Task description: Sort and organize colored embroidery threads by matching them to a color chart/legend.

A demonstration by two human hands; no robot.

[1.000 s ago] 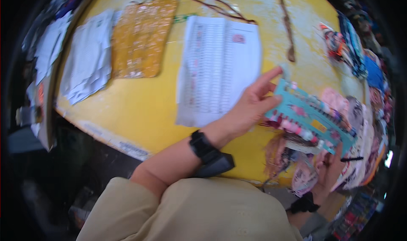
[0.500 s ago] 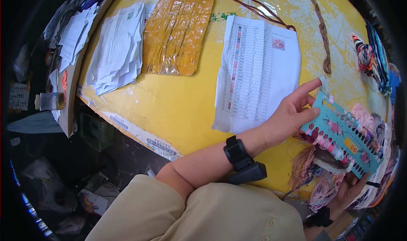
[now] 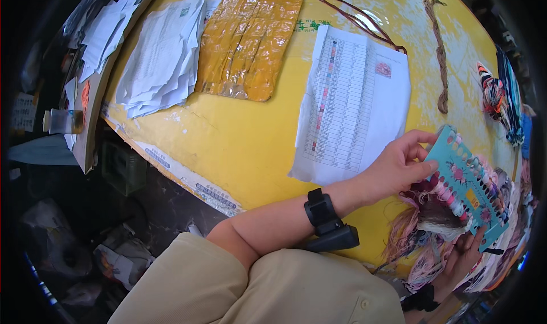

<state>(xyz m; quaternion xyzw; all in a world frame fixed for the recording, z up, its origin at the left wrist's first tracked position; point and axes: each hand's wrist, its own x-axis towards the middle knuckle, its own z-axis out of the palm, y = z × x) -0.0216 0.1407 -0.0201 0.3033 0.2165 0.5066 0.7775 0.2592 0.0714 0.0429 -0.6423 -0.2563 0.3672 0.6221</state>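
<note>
A teal punched card (image 3: 456, 173), a floss organizer, is held tilted at the right edge of the table. Strands of pink, red, white and dark embroidery floss are looped through the holes along its two long sides. My left hand (image 3: 405, 160) pinches its upper left end between thumb and fingers. Under the lower right end, my right hand (image 3: 464, 253) grips the card, its fingers partly hidden behind it. Below the card hang bundles of pink, white and greyish floss (image 3: 427, 255), close to my right hand. A black strapped device (image 3: 327, 218) sits on my left wrist.
A printed colour chart (image 3: 347, 107) lies on the yellow table (image 3: 245, 147), left of the card. Farther left are a brown taped panel (image 3: 250, 45) and a paper stack (image 3: 162, 56). Brown cord (image 3: 437, 56) and coloured floss skeins (image 3: 498, 96) lie at the far right.
The card has tilted more steeply and its upper end has dropped a little. My left index finger, earlier raised with a pale strand, has come down to the card's edge.
</note>
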